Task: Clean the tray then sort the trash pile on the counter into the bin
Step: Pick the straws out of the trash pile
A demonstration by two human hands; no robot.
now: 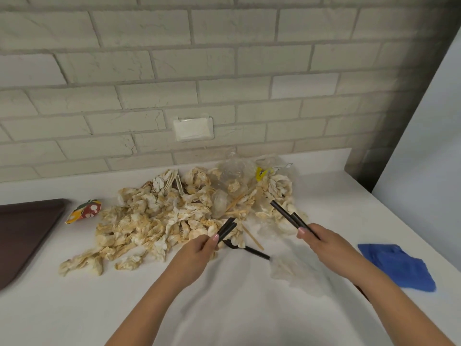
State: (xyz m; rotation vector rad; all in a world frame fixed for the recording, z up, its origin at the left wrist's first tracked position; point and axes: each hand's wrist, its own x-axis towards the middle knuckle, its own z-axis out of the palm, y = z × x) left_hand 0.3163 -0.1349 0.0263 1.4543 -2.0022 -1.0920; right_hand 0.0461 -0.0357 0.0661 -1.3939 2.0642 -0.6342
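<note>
A pile of stained, crumpled napkins (159, 221) spreads over the white counter (224, 308), mixed with clear plastic wrap (232, 171), wooden sticks (237, 203) and a yellow scrap (262, 172). My left hand (199, 248) pinches two black straws (227, 228) at the pile's near edge. My right hand (321, 243) grips two more black straws (287, 213) that point up-left over the pile. A black plastic fork (249, 249) lies on the counter between my hands. The dark brown tray (22, 236) sits at the far left.
A colourful snack wrapper (84, 211) lies between tray and pile. A blue cloth (399, 265) rests at the right, near the counter edge. Thin clear plastic (294, 268) lies under my right forearm. A brick wall with a white outlet (193, 128) backs the counter.
</note>
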